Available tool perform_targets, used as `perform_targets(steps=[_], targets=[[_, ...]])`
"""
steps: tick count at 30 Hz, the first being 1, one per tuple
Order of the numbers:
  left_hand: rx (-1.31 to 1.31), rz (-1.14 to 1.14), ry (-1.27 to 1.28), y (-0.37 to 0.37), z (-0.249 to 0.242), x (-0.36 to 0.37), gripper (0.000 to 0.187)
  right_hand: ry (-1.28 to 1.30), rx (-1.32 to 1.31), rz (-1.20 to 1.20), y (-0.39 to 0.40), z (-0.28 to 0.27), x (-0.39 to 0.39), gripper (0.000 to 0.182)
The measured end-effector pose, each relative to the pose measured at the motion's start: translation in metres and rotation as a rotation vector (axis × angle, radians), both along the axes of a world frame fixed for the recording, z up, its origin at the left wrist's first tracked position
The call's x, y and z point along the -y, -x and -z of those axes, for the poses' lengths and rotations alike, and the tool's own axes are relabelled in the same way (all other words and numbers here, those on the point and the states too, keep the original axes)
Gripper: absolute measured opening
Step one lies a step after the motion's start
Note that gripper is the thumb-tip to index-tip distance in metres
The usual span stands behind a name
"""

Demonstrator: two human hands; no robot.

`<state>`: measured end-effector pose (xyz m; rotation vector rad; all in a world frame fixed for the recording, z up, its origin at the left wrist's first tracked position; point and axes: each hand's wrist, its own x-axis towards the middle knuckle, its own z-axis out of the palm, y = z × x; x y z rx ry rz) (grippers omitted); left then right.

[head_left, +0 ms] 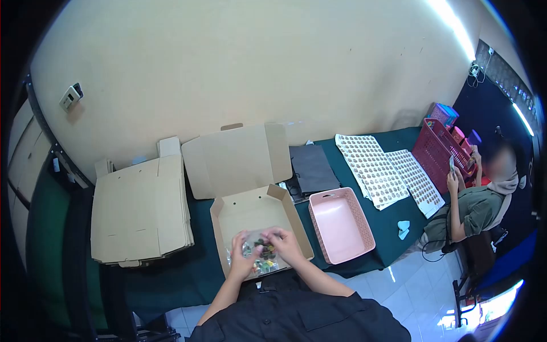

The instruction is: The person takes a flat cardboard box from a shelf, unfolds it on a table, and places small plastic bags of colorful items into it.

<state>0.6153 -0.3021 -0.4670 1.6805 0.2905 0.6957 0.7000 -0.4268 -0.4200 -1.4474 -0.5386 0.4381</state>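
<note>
An open cardboard box [245, 211] lies in front of me with its lid raised toward the wall. Over its near part, my left hand [242, 256] and my right hand [285, 245] hold a clear plastic bag [264, 249] between them, fingers closed on its sides. Small dark and coloured pieces show in the bag. More small green and yellow pieces [265, 267] lie just below my hands; whether they are in the same bag I cannot tell.
Flattened cardboard boxes [139, 211] are stacked at left. Right of the box are a pink basket [342, 228], a black folder [313, 168], sticker sheets [373, 171] and a blue item [403, 229]. A seated person [484, 205] holds a phone beside a maroon basket [436, 154].
</note>
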Motion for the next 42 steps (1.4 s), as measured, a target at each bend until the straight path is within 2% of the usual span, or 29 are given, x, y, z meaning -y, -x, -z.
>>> perform_targets(steps=[1,3,4,5,6,7,10,11,13,14,17,18,21,23,25,26,27,29,30,31,33,34,38,42], targets=[[0.011,0.002,0.001,0.001,0.001,-0.004,0.04,0.001,0.011,0.002,0.002,0.006,-0.002,0.018],[-0.03,0.146,0.149,0.001,-0.003,-0.023,0.022,-0.028,0.01,-0.069,0.004,0.021,-0.005,0.021],[-0.014,0.149,0.147,0.003,-0.008,-0.025,0.022,0.102,0.029,-0.158,0.002,0.015,0.0,0.024],[-0.053,0.169,0.14,0.007,-0.015,-0.027,0.017,0.099,0.048,-0.155,-0.004,0.015,0.003,0.024],[-0.097,0.189,0.132,0.008,-0.022,-0.029,0.014,0.106,0.057,-0.254,-0.007,0.014,0.004,0.03],[-0.09,0.191,0.126,0.008,-0.028,-0.03,0.014,0.114,0.06,-0.354,-0.01,0.013,0.005,0.036],[-0.14,0.389,0.322,0.012,-0.033,-0.036,0.024,0.109,-0.007,-0.402,-0.013,0.003,0.012,0.04],[-0.147,0.39,0.32,0.01,-0.035,-0.035,0.024,0.105,-0.013,-0.4,-0.014,0.002,0.01,0.04],[0.016,0.179,0.404,0.007,-0.038,-0.029,0.027,0.039,-0.029,-0.175,-0.012,0.001,0.008,0.038],[0.066,0.233,0.21,0.008,-0.032,-0.036,0.031,0.046,-0.038,-0.182,-0.011,0.001,0.006,0.038],[0.005,0.349,0.184,0.007,-0.041,-0.025,0.038,0.064,0.361,0.008,-0.001,-0.004,-0.008,0.033],[-0.006,0.334,0.291,0.005,-0.042,-0.015,0.051,0.107,0.494,0.003,0.007,-0.008,-0.012,0.033],[0.101,0.349,0.38,0.004,-0.045,-0.005,0.062,0.049,0.553,0.049,0.021,-0.003,-0.027,0.037],[0.083,0.331,0.414,0.007,-0.044,-0.007,0.064,0.069,0.527,0.005,0.018,0.005,-0.025,0.042],[0.016,0.34,0.432,0.009,-0.036,-0.01,0.062,0.112,0.279,0.035,0.015,0.005,-0.024,0.042],[0.013,0.243,0.393,0.01,-0.035,-0.006,0.049,0.11,0.245,0.198,0.018,0.004,-0.029,0.044],[0.017,0.243,0.388,0.009,-0.031,-0.009,0.049,0.104,0.249,0.199,0.015,0.007,-0.031,0.044],[-0.158,0.172,0.454,0.01,-0.019,-0.013,0.034,0.172,0.281,0.205,0.004,0.022,-0.029,0.044],[-0.212,0.076,0.521,0.011,-0.036,-0.007,0.022,0.18,0.317,0.056,-0.004,0.024,-0.026,0.032],[-0.21,0.077,0.522,0.01,-0.035,-0.007,0.022,0.181,0.319,0.056,-0.006,0.026,-0.025,0.032],[-0.171,-0.109,0.463,0.01,-0.028,-0.007,0.02,0.032,-0.067,-0.085,-0.003,0.026,-0.024,0.022],[-0.129,-0.134,0.309,0.008,-0.023,-0.008,0.019,-0.021,-0.139,-0.057,0.002,0.021,-0.026,0.02],[-0.132,-0.14,0.29,0.012,-0.029,-0.013,0.022,-0.021,-0.153,-0.044,0.004,0.013,-0.027,0.022],[-0.085,-0.099,0.403,0.012,-0.027,-0.016,0.031,0.013,-0.197,-0.086,0.0,0.013,-0.025,0.026]])
